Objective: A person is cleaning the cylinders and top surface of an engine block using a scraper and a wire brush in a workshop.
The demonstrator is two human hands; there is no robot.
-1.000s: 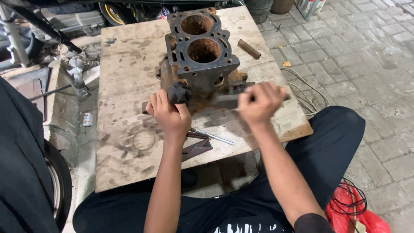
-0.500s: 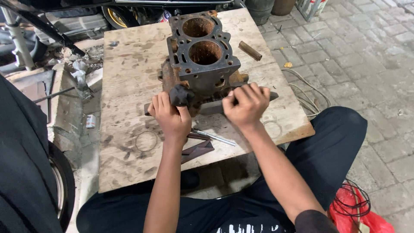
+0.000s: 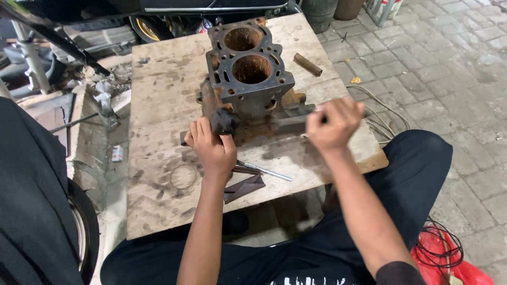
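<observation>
Rusted cast metal makes up the engine block [image 3: 248,79], which is stood upright on the worn wooden bench [image 3: 158,105] with its two open cylinder bores facing up. Near the front foot of the block, the left hand [image 3: 214,148] is clenched around a dark tool handle [image 3: 224,120], a thin bar end poking out to the left of the fist. To the front right of the block, the right hand [image 3: 332,124] is closed in a fist on a flat dark bar [image 3: 290,124] that is laid against the block's base; the hand is blurred, so the exact grip cannot be made out.

In front of the block, a thin metal rod [image 3: 264,170] and dark folded scraps [image 3: 244,186] are left on the bench, with a ring mark [image 3: 183,177] beside them. Behind and to the right of the block, a short brown cylinder [image 3: 307,64] is laid near the bench edge.

The block is judged heavy, rigid and rough, with flaking rust and sharp machined edges. It would best be taken hold of low, under the base flanges or by the outer walls of the deck, with both hands, not by the bore edges.
</observation>
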